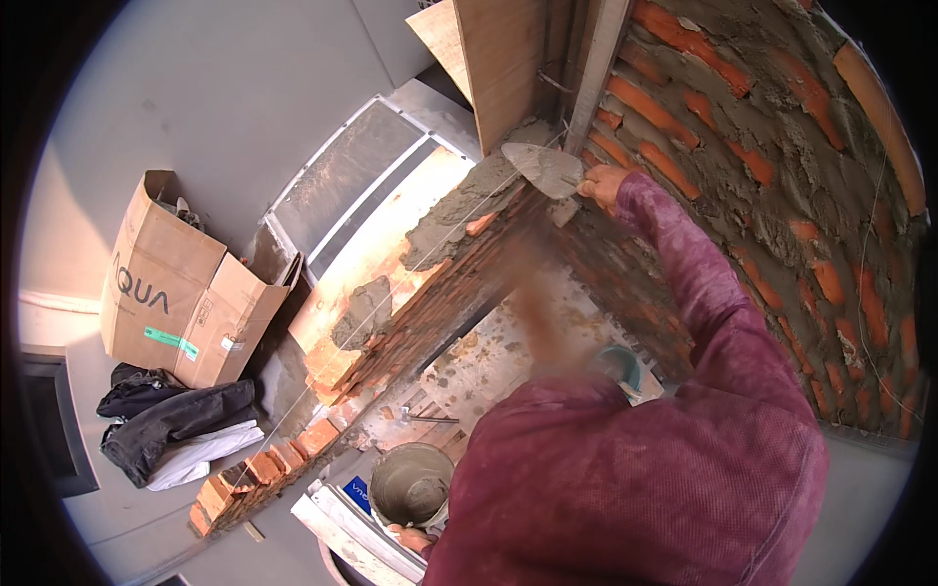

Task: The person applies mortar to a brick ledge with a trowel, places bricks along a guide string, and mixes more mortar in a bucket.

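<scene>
My right hand, on an outstretched arm, is closed round the handle of a pointed trowel. The trowel's grey-smeared blade lies at the far end of a low brick wall, beside the wet mortar spread along its top. A separate patch of mortar sits nearer on the same wall. Low down by my body, my left hand grips the side of a round grey bucket with mortar inside; my sleeve hides part of that hand. A thin string runs along the wall top.
A tall brick wall smeared with mortar rises at the right. Wooden boards stand at the far end. Left of the low wall are a cardboard box, dark clothes and a framed panel. A teal bucket stands on the spattered floor.
</scene>
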### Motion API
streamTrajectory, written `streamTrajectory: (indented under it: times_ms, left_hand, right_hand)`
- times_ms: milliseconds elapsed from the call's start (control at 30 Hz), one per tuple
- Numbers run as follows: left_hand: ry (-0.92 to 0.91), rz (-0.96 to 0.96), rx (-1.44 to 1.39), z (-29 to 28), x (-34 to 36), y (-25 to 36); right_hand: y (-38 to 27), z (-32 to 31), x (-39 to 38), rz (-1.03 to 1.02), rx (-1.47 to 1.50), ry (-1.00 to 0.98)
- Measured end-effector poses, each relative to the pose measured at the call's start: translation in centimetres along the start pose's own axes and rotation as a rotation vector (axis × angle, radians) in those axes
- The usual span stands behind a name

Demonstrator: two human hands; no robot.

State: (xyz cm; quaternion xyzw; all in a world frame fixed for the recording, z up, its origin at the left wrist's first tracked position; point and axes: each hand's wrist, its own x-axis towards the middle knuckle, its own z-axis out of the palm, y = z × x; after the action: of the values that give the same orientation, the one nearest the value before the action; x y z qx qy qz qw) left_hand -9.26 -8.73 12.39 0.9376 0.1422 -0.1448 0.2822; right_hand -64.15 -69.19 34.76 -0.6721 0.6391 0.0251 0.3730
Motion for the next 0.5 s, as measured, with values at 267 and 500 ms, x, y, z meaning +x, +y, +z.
streamTrajectory:
  times_ms: [267, 500]
  left_hand:
    - [-0.021, -0.072, -0.109, -1.4, -0.9, 0.9]
    - [-0.117, -0.214, -0.377, -3.2, -4.1, -0.8]
  right_hand:
    - [-2.2, 4.4, -1.7, -0.264, -0.096, 0.055]
    - [1.8, 1.6, 0.3, -0.021, 0.046, 0.121]
